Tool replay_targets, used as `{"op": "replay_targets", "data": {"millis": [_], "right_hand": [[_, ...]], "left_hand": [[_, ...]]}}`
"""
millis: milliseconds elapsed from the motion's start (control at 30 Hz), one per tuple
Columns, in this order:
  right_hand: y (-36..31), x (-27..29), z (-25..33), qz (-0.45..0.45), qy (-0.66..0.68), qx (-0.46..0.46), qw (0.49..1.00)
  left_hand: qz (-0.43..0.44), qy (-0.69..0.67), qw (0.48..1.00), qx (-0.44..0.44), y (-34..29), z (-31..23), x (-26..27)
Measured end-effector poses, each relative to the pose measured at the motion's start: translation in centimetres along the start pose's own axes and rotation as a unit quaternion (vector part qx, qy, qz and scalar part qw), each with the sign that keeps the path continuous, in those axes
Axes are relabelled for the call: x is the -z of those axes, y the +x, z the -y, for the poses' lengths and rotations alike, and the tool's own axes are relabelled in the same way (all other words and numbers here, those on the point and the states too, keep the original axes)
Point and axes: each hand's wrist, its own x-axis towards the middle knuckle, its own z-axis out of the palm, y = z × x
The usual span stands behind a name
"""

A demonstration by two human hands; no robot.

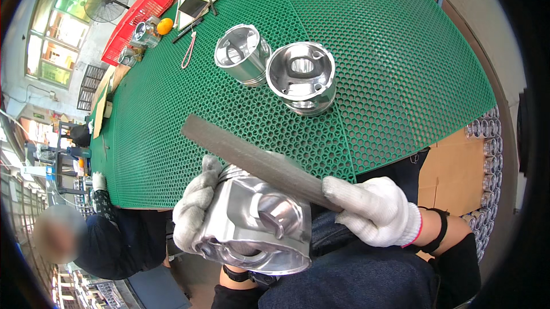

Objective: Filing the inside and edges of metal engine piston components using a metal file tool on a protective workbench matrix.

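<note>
My left hand (195,211), in a grey-white knit glove, is closed around the side of a shiny metal piston (240,203). The piston is tilted, its open skirt end toward me and its pin bore facing right. My right hand (372,208), gloved in white, grips the near end of a long, flat, dark grey file (252,160). This file slants across the upper side of the piston; whether it touches the metal I cannot tell. Beyond my hands, two more pistons, one silver (252,71) and one nearer (309,104), stand open end up, side by side.
A green honeycomb mat (395,68) covers the table. At the far left are a red crate (134,28), an orange (165,26), a dark phone (193,5) and a pink cord loop (188,51). Rows of pistons (490,165) edge cardboard at right. A co-worker (120,243) sits left.
</note>
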Motion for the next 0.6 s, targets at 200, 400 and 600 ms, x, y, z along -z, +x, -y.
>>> {"op": "replay_targets", "data": {"millis": [200,400,600], "right_hand": [[2.0,3.5,1.4,0.15,-0.044,0.002,0.988],[3.4,4.0,2.7,0.166,-0.051,0.014,0.985],[5.3,0.9,0.9,0.121,0.038,-0.006,0.992]], "left_hand": [[-0.229,0.012,0.972,-0.057,-0.1,-1.0,-5.3],[0.044,-0.059,0.971,-0.228,0.9,-0.3,-1.3],[0.275,-0.042,0.932,-0.232,2.8,-1.0,-0.1]]}}
